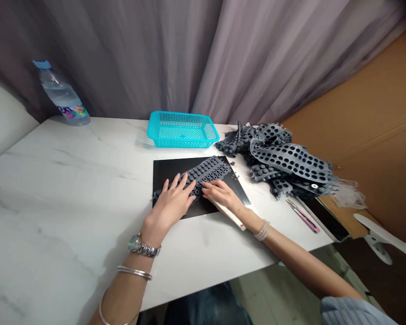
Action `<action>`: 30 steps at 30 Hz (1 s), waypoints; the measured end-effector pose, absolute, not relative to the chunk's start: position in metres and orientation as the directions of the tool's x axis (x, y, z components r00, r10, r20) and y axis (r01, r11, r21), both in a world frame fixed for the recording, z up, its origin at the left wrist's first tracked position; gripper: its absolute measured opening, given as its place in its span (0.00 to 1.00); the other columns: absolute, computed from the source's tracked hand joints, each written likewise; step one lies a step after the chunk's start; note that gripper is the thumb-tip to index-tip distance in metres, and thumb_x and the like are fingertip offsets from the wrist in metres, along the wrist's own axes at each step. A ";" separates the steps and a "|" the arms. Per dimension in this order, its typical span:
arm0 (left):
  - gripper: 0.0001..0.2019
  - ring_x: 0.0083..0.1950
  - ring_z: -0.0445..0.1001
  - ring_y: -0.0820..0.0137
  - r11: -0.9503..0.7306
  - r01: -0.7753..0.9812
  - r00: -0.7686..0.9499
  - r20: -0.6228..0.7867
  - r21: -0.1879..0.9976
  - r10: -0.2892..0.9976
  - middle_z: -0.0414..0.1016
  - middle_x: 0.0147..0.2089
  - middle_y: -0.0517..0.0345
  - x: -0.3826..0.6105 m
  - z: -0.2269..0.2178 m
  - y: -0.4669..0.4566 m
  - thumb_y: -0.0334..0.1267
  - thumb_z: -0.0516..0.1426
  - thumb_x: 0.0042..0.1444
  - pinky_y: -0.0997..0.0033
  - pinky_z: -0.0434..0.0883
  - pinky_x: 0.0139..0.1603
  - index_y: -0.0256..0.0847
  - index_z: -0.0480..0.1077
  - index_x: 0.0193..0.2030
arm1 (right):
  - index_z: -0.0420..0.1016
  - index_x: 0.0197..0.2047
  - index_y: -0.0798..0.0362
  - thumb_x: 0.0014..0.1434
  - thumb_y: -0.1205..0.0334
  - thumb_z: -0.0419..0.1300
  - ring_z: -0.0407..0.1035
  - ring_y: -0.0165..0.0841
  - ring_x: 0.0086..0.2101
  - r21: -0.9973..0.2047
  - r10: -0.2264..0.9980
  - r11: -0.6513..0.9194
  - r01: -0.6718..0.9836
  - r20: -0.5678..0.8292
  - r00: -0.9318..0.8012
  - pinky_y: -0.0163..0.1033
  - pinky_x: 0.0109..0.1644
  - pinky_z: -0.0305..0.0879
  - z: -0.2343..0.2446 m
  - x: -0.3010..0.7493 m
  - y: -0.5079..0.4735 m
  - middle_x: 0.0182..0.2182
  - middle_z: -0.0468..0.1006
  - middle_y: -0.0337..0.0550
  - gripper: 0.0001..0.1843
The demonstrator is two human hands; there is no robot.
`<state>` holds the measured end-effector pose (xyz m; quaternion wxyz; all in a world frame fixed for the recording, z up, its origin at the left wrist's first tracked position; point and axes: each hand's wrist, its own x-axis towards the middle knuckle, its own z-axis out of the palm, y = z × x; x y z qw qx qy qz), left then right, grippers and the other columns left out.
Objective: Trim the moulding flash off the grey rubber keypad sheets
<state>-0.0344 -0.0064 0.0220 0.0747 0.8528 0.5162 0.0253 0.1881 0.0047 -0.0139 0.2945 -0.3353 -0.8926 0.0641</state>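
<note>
A dark grey rubber sheet [211, 170] with rows of round studs lies aslant on a black mat [164, 171]. My left hand [174, 196] rests on its lower left part, palm down with fingers spread. At the sheet's near edge, my right hand [223, 195] is closed with fingertips at the studs. It grips a long white-handled tool [235, 218], whose back end sticks out under the wrist. The tool's tip is hidden, so its exact kind does not show. Small dark bits [235, 171] lie beside the sheet's right end.
Behind the mat stands a turquoise plastic basket [182, 143]. A heap of perforated grey rubber sheets [291, 160] fills the back right. Pink-handled tweezers [304, 216] lie next to a dark flat tray [325, 219]. A water bottle [64, 97] stands far left.
</note>
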 end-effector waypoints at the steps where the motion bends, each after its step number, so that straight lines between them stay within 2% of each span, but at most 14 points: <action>1: 0.25 0.73 0.49 0.50 -0.456 0.877 0.466 -0.035 0.153 0.884 0.49 0.74 0.46 -0.034 0.023 -0.007 0.41 0.47 0.68 0.41 0.54 0.68 0.43 0.56 0.70 | 0.72 0.49 0.51 0.68 0.63 0.54 0.71 0.38 0.49 -0.287 0.620 0.780 0.556 0.471 -0.628 0.48 0.52 0.75 -0.013 0.185 0.005 0.54 0.75 0.49 0.09; 5: 0.24 0.73 0.50 0.50 -0.452 0.879 0.462 -0.031 0.155 0.887 0.50 0.74 0.46 -0.034 0.023 -0.007 0.41 0.47 0.68 0.41 0.55 0.68 0.43 0.56 0.70 | 0.71 0.52 0.53 0.69 0.64 0.51 0.70 0.40 0.51 -0.203 0.594 0.798 0.567 0.416 -0.688 0.49 0.52 0.75 -0.003 0.180 0.004 0.57 0.73 0.54 0.12; 12: 0.24 0.73 0.51 0.49 -0.462 0.874 0.469 -0.008 0.149 0.883 0.49 0.74 0.46 -0.035 0.020 -0.006 0.40 0.47 0.68 0.41 0.56 0.68 0.42 0.56 0.70 | 0.71 0.51 0.58 0.70 0.65 0.49 0.67 0.41 0.52 -0.125 0.574 0.813 0.569 0.340 -0.745 0.49 0.53 0.74 0.013 0.178 0.000 0.57 0.72 0.57 0.13; 17: 0.24 0.73 0.50 0.49 -0.468 0.870 0.474 -0.001 0.158 0.881 0.49 0.74 0.46 -0.035 0.018 -0.006 0.41 0.47 0.68 0.41 0.55 0.68 0.41 0.57 0.69 | 0.72 0.48 0.58 0.69 0.68 0.48 0.66 0.41 0.51 0.010 0.482 0.860 0.510 0.314 -0.818 0.49 0.52 0.73 0.011 0.178 0.010 0.58 0.71 0.57 0.12; 21: 0.24 0.73 0.50 0.50 -0.471 0.867 0.478 0.000 0.161 0.879 0.49 0.74 0.47 -0.036 0.016 -0.005 0.41 0.47 0.68 0.41 0.55 0.68 0.42 0.57 0.70 | 0.71 0.49 0.58 0.69 0.69 0.48 0.67 0.40 0.50 0.030 0.427 0.891 0.454 0.289 -0.857 0.49 0.51 0.73 0.011 0.180 0.017 0.56 0.72 0.58 0.12; 23: 0.24 0.73 0.49 0.50 -0.471 0.867 0.478 -0.006 0.165 0.878 0.49 0.74 0.47 -0.036 0.016 -0.005 0.41 0.47 0.68 0.41 0.55 0.68 0.43 0.57 0.70 | 0.71 0.49 0.56 0.70 0.68 0.47 0.67 0.40 0.50 -0.023 0.439 0.892 0.452 0.292 -0.850 0.50 0.52 0.73 0.010 0.181 0.017 0.56 0.72 0.58 0.13; 26: 0.25 0.73 0.49 0.51 -0.456 0.872 0.464 -0.008 0.179 0.886 0.49 0.74 0.48 -0.036 0.018 -0.005 0.41 0.48 0.68 0.41 0.54 0.68 0.44 0.55 0.70 | 0.70 0.50 0.53 0.70 0.66 0.46 0.68 0.38 0.49 -0.235 0.556 0.831 0.505 0.392 -0.733 0.47 0.50 0.73 0.006 0.181 0.015 0.54 0.73 0.54 0.13; 28: 0.26 0.73 0.50 0.51 -0.451 0.870 0.461 -0.004 0.197 0.887 0.48 0.75 0.48 -0.035 0.018 -0.005 0.42 0.48 0.68 0.43 0.55 0.68 0.46 0.53 0.71 | 0.71 0.48 0.51 0.70 0.64 0.47 0.70 0.36 0.45 -0.436 0.708 0.704 0.560 0.490 -0.509 0.43 0.48 0.73 -0.001 0.180 0.013 0.48 0.76 0.49 0.12; 30: 0.27 0.73 0.50 0.51 -0.454 0.865 0.465 -0.001 0.211 0.885 0.47 0.75 0.48 -0.033 0.018 -0.005 0.42 0.48 0.68 0.43 0.56 0.68 0.47 0.51 0.72 | 0.72 0.47 0.49 0.70 0.60 0.50 0.72 0.35 0.41 -0.601 0.827 0.546 0.583 0.495 -0.265 0.41 0.44 0.73 -0.006 0.179 0.011 0.42 0.78 0.45 0.10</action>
